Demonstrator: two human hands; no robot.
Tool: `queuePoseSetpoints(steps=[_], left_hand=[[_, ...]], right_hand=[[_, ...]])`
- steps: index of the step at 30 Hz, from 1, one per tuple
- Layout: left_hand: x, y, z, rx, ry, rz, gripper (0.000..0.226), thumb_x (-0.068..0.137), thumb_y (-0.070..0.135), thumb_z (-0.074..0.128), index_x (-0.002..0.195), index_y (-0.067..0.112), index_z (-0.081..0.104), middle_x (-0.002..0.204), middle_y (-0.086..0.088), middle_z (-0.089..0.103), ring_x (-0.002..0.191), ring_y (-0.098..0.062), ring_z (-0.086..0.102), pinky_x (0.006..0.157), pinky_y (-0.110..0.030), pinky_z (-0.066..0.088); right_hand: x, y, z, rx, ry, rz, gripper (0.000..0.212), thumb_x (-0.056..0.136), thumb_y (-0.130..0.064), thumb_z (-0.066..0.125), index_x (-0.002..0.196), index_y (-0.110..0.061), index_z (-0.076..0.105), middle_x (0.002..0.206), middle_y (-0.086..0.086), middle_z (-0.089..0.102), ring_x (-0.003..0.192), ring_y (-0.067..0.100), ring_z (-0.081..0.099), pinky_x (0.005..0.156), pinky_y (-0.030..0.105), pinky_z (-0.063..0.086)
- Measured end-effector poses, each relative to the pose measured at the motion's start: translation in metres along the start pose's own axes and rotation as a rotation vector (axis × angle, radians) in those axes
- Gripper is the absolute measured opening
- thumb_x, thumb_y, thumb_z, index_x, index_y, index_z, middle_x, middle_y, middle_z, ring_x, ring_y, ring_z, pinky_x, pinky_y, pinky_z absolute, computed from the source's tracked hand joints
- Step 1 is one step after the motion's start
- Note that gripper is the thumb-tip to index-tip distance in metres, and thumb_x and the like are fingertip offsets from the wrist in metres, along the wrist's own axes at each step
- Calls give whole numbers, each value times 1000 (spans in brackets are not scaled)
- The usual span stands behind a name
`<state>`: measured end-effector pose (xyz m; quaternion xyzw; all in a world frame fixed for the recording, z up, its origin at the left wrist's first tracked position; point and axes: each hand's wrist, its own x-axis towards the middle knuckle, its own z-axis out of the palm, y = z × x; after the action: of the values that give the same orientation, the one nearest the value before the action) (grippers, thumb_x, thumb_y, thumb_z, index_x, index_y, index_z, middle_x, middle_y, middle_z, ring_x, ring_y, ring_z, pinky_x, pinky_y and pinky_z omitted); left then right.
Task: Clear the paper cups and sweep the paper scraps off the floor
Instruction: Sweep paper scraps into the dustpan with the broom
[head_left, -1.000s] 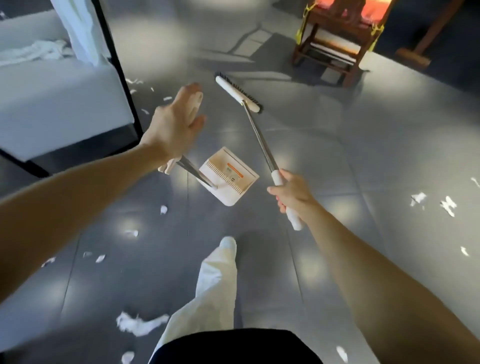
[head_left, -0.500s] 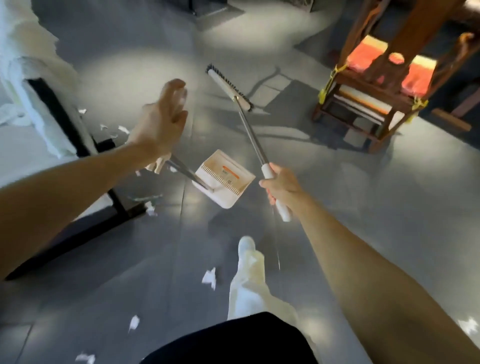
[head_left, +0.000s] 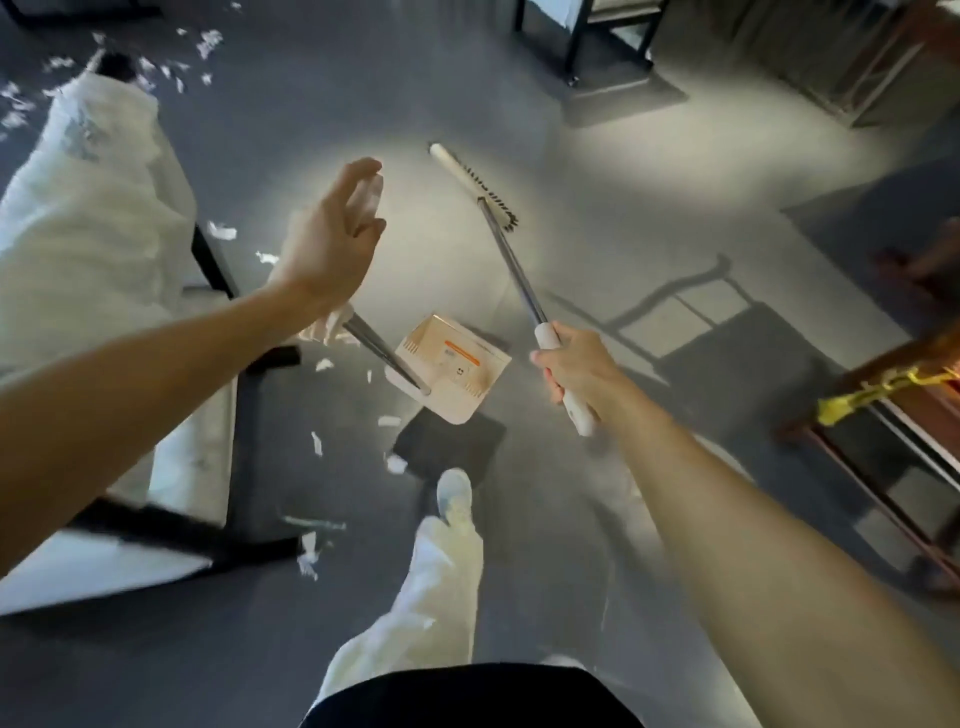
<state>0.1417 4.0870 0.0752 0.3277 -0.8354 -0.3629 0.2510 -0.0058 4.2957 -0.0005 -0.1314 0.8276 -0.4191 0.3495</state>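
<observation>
My right hand (head_left: 576, 364) grips the white grip of a broom; its metal shaft runs up to the brush head (head_left: 472, 179), which is raised off the floor. A beige dustpan (head_left: 457, 364) with an orange label hangs above its own shadow. Its metal handle leads up under my left hand (head_left: 332, 244), whose lower fingers hold the white grip while the upper fingers and thumb stretch out. White paper scraps (head_left: 317, 441) lie on the grey floor below the dustpan, and several more scraps (head_left: 208, 41) lie at the far left. No paper cup is in view.
A white-covered sofa (head_left: 88, 208) on a black frame fills the left side. At the right edge a wooden chair (head_left: 883, 395) carries a yellow tie. Black furniture legs (head_left: 608, 47) stand at the top. My leg and white shoe (head_left: 454, 493) step forward at the bottom centre.
The view has swung left as I step forward; the wooden chair has slid to the right edge and the sofa fills more of the left. Both hands keep their hold.
</observation>
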Motion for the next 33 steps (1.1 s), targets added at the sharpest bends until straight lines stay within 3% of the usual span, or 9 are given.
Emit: queuePoseSetpoints(steps=[3,6,9,12,17,20,24,30,33], left_hand=[[118,-19,20,8,3,-30,57,94,10,52,144,30,35,144,-1,46,78,-17,61,72,-33,56],[239,-28,27,35,-95,-71,80,91,3,55,152,35,14,155,-3,30,100,-22,59,81,-37,57],[345,-33,30,6,-141,-145,89,92,3,57,154,32,0,148,-8,36,112,-21,52,87,-36,53],[450,-49,32,-9,-16,-233,84,96,7,52,154,30,-3,140,-12,44,118,-28,53,93,-40,49],[631,-104,51,239,62,-346,66,97,14,44,153,14,9,133,-29,48,96,-41,61,76,-42,50],[736,-132,58,201,135,-383,48,90,9,45,137,10,32,108,-26,59,71,-31,60,57,-36,49],[884,-153,49,66,214,-409,49,87,4,47,134,15,37,94,-19,56,58,-20,57,40,-25,48],[1070,-212,41,-14,295,-495,46,88,6,49,130,22,36,97,-14,49,53,-19,51,36,-21,44],[1181,-253,44,-22,292,-440,64,84,16,58,139,32,30,123,-11,52,65,-19,53,50,-28,48]], right_hand=[[114,-46,0,-17,-16,-26,34,84,-3,47,118,0,50,57,8,45,47,19,39,58,33,36],[217,-111,-6,30,-32,-59,32,86,-3,47,117,4,50,63,8,44,51,19,37,58,34,33],[310,-170,-12,0,-65,-81,20,88,-1,43,98,-8,59,64,5,45,48,16,36,47,27,32],[409,-229,-12,-22,-91,-123,18,91,-2,46,98,-14,56,67,5,46,49,17,39,41,20,33],[605,-326,-2,-40,-133,-172,18,88,1,46,91,-16,51,70,9,47,49,21,42,37,21,36],[717,-386,4,-90,-160,-186,17,87,1,46,90,-15,52,68,10,48,47,23,44,37,22,36],[842,-486,8,-111,-186,-216,22,84,3,45,76,-18,43,63,10,43,45,22,41,40,25,37],[1003,-606,39,-191,-268,-245,20,87,-4,48,106,-9,53,65,9,46,44,24,44,43,26,40],[1103,-662,67,-210,-284,-268,16,87,-6,49,102,-10,54,66,7,46,45,23,43,41,24,39]])
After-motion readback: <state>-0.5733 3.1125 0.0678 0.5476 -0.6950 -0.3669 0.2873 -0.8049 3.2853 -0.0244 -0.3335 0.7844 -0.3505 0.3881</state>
